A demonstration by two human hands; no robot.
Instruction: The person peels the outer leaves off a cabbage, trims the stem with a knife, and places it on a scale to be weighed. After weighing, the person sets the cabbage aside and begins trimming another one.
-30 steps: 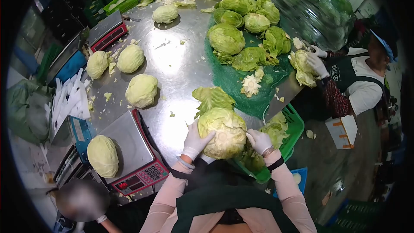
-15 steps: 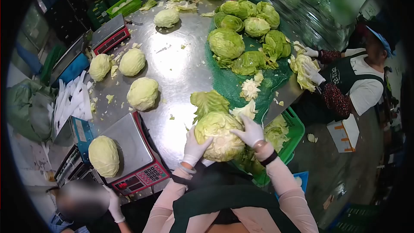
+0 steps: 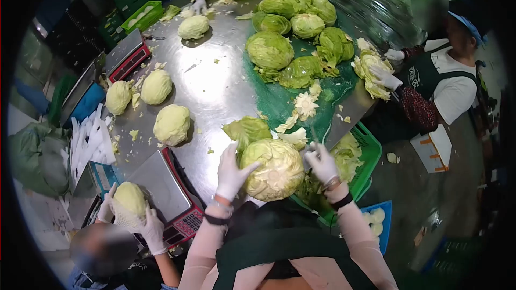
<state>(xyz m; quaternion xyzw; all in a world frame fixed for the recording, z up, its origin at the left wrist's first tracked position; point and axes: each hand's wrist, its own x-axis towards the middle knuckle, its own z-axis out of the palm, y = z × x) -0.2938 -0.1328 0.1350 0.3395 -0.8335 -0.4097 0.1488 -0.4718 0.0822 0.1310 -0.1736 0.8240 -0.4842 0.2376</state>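
So the right hand point(image 3: 323, 165) just came off the veg: half a second ago its fingers were on the face of the cabbage point(image 3: 274, 174), and now they're part-curled in the air just to its right. Can't tell if anything's pinched in there. The left hand point(image 3: 231, 174) has its fingers and thumb spread wide, thumb laid on the cabbage's left side, more steadying it than gripping.

The cabbage is at the near edge of the tabletop point(image 3: 212, 102), pale cut stem facing the wearer. A big green leaf point(image 3: 247, 130) lies loose right behind it.

New bit: pale leaf pieces point(image 3: 294, 137) now lie just beyond the cabbage, by the green net point(image 3: 269, 104). One was near the right hand half a second back, so I'd read that as another outer leaf stripped. The head looks paler and more ribbed for it, so that leaf's probably done.

Further out, lower left, a co-worker's hands point(image 3: 153, 232) have come up around another cabbage point(image 3: 130, 198) with white mesh point(image 3: 124, 217) against it, beside the scale point(image 3: 165, 187).
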